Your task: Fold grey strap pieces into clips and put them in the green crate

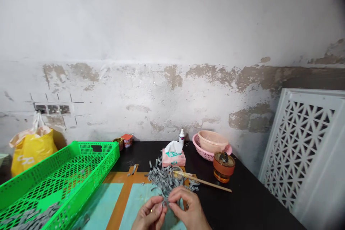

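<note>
Gray strip point(164, 203), small and thin, sits between my two hands, just above the near part of the table point(253, 194). My left hand point(151, 214) pinches it between thumb and fingers, and my right hand point(188, 205) closes its fingertips on the other side of it. Right beyond my fingers lies a loose pile of similar strips point(159, 178), with a clear dish point(176, 173) among them and a wooden stick point(210, 182) slanting from it to the right. Pale blue sheeting point(140, 196) bordered with brown tape point(123, 201) covers part of the black tabletop. Behind the pile stands a pink tissue pack point(174, 159), with a white bottle point(181, 138) behind it; to the right are an amber jar point(224, 169) and a peach bowl point(212, 141) in a pink basket point(204, 152). On my left is a green crate point(111, 156), and past it a yellow bag point(33, 153). White paint is flaking off the wall point(172, 25), and a white lattice panel point(300, 143) leans at the far right. My fingers hide most of the piece, and the crate is cut off at the left. What shows of the strip is dull gray; its full shape I can't make out.
</note>
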The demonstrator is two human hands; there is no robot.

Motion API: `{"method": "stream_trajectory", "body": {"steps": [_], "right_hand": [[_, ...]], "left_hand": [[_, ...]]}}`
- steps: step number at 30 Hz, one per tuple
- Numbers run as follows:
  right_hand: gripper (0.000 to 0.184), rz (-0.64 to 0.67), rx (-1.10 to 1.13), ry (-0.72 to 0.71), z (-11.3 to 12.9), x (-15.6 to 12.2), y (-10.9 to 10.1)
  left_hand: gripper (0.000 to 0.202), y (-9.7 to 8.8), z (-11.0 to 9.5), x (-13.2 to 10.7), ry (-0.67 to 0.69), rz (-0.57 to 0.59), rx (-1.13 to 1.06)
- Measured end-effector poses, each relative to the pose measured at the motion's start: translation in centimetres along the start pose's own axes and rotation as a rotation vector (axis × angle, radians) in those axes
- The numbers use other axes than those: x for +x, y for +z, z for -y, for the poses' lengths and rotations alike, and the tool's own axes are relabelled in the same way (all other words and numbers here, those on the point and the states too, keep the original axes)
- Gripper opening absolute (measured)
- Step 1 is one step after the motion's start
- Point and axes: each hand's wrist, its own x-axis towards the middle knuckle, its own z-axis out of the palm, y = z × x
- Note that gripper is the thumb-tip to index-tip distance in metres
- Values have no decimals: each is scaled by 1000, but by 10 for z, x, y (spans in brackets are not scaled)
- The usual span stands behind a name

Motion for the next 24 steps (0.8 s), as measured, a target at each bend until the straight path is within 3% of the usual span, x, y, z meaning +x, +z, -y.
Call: {"method": "stream_trajectory", "body": {"steps": [13, 18, 24], "right_hand": [[13, 39, 5, 54, 3, -2, -3], [12, 66, 36, 54, 3, -2, -3], [10, 101, -4, 80, 11, 2, -6]], "left_hand": [[29, 6, -1, -5, -20, 23, -80], [33, 6, -2, -6, -10, -20, -35], [27, 10, -5, -13, 57, 8, 54]]}}
